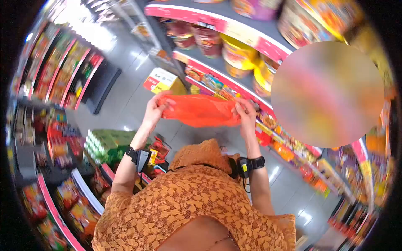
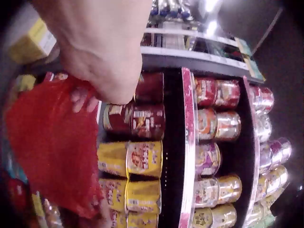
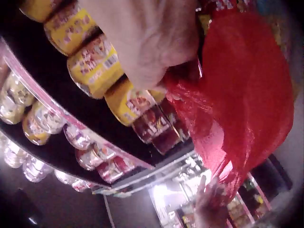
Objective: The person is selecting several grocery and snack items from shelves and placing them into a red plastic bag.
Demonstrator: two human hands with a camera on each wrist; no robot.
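Note:
A thin red plastic bag point(image 1: 199, 110) is stretched sideways between both hands in the head view. The left hand point(image 1: 158, 109) pinches its left end, and the right hand point(image 1: 245, 112) grips its right end between thumb and fingers. In the left wrist view the red bag point(image 2: 54, 142) hangs beside the left hand point(image 2: 102, 52), whose fingertips show at its upper edge. The right wrist view has the right hand point(image 3: 152, 42) holding the gathered edge of the bag point(image 3: 247, 95), with the left hand point(image 3: 211, 204) at the far end.
Shelves with yellow noodle tubs point(image 1: 238, 56) run along the front and right. A yellow box with a price sign point(image 1: 161, 80) stands beyond the left hand. Green cartons point(image 1: 111, 144) are at the left, near a dark shelf unit point(image 1: 98, 92). Tiled floor point(image 1: 121, 100) lies between.

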